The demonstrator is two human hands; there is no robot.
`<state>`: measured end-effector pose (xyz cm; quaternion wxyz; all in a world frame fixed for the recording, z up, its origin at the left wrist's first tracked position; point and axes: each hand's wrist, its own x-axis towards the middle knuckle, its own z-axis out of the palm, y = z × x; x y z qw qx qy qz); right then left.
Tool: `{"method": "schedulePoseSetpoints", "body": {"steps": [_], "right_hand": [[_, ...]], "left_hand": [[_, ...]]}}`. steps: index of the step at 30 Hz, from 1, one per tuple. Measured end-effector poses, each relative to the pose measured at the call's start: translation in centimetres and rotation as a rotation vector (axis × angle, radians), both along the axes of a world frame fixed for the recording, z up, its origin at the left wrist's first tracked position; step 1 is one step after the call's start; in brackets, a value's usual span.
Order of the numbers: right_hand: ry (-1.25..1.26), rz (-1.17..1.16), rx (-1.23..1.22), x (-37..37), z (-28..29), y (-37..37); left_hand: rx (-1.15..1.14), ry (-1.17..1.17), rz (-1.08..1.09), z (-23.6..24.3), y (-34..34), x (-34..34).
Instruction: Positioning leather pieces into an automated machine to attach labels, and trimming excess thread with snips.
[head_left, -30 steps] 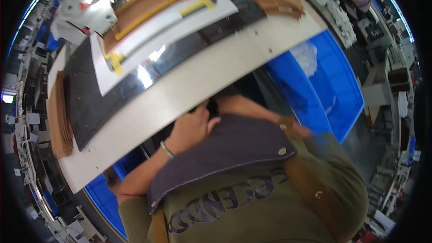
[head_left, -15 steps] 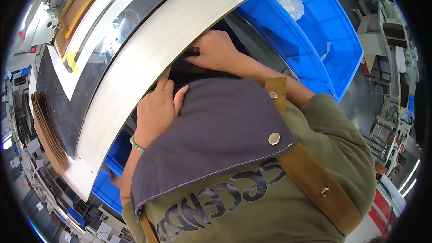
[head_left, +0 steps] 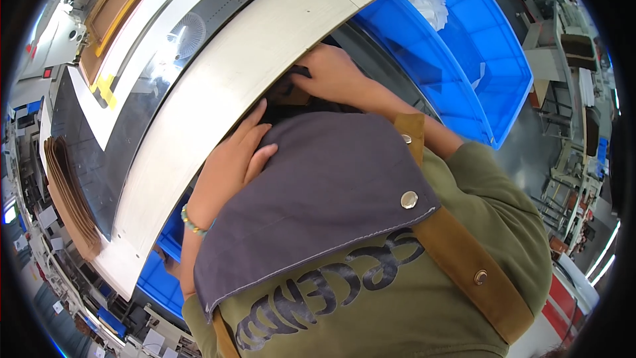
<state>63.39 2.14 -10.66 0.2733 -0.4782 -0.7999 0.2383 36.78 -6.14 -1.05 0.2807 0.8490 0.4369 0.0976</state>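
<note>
My left hand (head_left: pixel 235 162) rests beside the grey apron (head_left: pixel 308 179) on my body, just under the near edge of the pale table (head_left: pixel 218 83), its fingers apart and pointing into a dark space. My right hand (head_left: pixel 334 76) is farther forward and to the right, under that same edge, its fingers curled round dark material (head_left: pixel 295 93). Their tips are partly hidden, and I cannot tell what that material is.
A blue bin (head_left: pixel 500 79) holds white material (head_left: pixel 430 3) at the right. On the table are a dark glossy sheet (head_left: pixel 93 172), a brown board in a yellow frame (head_left: pixel 116 10), stacked brown pieces (head_left: pixel 69 199) and a white machine (head_left: pixel 59 33). Another blue bin (head_left: pixel 159 278) stands below left.
My view has tilted down and turned since a second ago. My right hand has come into sight under the edge; my left fingers have straightened slightly since half a second ago.
</note>
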Motion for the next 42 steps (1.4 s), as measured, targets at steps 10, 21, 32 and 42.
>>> {"method": "schedulePoseSetpoints", "body": {"steps": [10,21,32,42], "right_hand": [[-0.337,0.427,-0.513,6.2,11.9,4.4],[-0.391,0.264,0.287,-1.6,14.0,19.1],[-0.627,0.251,0.688,-7.7,10.0,30.0],[-0.414,0.329,0.426,-8.7,8.2,27.9]], "left_hand": [[-0.575,-0.731,0.079,6.7,0.8,-14.1],[0.419,0.128,0.421,3.9,9.6,-18.6],[0.615,0.41,0.595,0.7,16.2,-22.8],[0.487,0.38,0.599,-0.5,16.0,-23.8]]}}
